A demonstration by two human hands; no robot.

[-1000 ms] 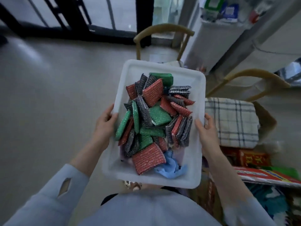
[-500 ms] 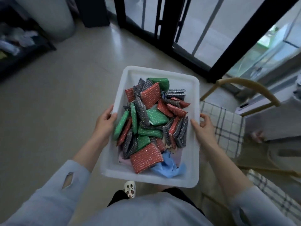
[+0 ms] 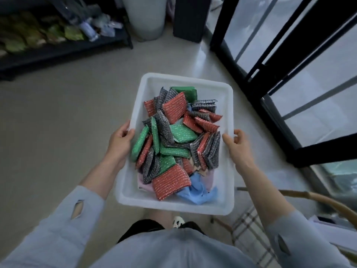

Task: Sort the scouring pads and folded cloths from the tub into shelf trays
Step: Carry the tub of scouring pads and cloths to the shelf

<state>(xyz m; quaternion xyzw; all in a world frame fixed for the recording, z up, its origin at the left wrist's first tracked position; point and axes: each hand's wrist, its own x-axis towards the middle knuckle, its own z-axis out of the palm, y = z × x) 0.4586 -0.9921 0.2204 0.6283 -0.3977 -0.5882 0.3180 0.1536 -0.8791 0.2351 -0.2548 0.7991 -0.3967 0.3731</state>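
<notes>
I carry a white plastic tub [image 3: 185, 82] in front of my body, above the floor. My left hand [image 3: 119, 144] grips its left rim, thumb over the edge. On the right rim my right hand [image 3: 238, 146] holds on the same way. Several red, green and grey scouring pads [image 3: 179, 132] lie piled in the tub. A crumpled blue cloth [image 3: 197, 190] and a pale pink cloth [image 3: 144, 185] lie under the pads at the near end.
A low dark shelf [image 3: 58, 49] with blurred packets runs along the far left. A pale round bin [image 3: 146, 16] and a dark box [image 3: 191, 18] stand at the back. Black-framed glass doors [image 3: 280, 74] fill the right. A wooden chair with checked cushion [image 3: 251, 229] stands near right.
My view has swung left with the tub held the same way. The chairs and checked cushion slid off to the right; the dark shelf and pale bin came into view.
</notes>
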